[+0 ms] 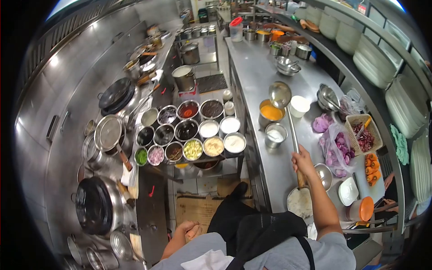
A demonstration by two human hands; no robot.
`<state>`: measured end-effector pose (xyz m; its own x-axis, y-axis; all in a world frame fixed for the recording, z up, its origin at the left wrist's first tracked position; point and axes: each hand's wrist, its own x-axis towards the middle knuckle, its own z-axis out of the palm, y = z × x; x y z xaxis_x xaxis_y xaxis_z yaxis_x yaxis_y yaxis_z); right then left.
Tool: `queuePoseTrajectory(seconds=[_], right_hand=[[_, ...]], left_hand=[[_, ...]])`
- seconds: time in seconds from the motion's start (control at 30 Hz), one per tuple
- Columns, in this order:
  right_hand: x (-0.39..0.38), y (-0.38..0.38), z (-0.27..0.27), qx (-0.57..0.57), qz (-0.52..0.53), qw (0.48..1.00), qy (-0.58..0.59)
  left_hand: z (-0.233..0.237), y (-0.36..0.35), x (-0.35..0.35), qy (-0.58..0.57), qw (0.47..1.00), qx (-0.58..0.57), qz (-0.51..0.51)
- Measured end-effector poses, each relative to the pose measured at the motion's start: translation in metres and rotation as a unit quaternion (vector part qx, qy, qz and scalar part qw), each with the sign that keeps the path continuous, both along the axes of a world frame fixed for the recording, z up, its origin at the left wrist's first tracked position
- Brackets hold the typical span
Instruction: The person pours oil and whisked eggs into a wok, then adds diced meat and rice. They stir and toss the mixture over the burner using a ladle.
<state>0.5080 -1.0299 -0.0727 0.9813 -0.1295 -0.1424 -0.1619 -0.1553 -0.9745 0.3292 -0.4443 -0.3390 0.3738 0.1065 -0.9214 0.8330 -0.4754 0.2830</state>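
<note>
My right hand (pixel 303 161) is wrapped round the long handle of a metal ladle (pixel 280 95). The ladle's bowl hangs above the steel counter, by the rim of a pot of orange liquid (pixel 271 112). A white tub (pixel 299 106) stands just right of the bowl. Nearer to me is a small metal pot with white contents (pixel 275 135). Below my right hand, a round container of something pale (pixel 300 202) stands close to the handle's wooden end. My left hand (pixel 188 230) hangs low at my side, its fingers loosely curled, with nothing visible in them.
Several seasoning bowls (pixel 186 129) fill a rack to the left. Woks (pixel 94 204) line the stove beyond it. On the right are bagged purple onions (pixel 337 150), a basket (pixel 381 143), carrots (pixel 372 170) and an orange-lidded tub (pixel 360 208). Stacked plates (pixel 373 60) sit on the overhead shelf.
</note>
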Motion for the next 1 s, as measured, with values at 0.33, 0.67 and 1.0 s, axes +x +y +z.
queuePoseTrajectory(seconds=[0.33,0.67,1.0], right_hand=[[-0.015,0.041,-0.024,0.818,0.141,0.554,0.06],[-0.108,0.121,-0.005,0.658,0.173,0.727,0.097],[-0.233,0.264,-0.051,0.526,0.245,0.742,0.337]], left_hand=[[0.053,0.04,-0.189,-0.049,0.987,-0.121,0.089],[0.014,0.075,-0.119,0.018,0.994,-0.103,-0.044],[-0.022,0.164,-0.157,-0.057,0.997,-0.051,-0.023]])
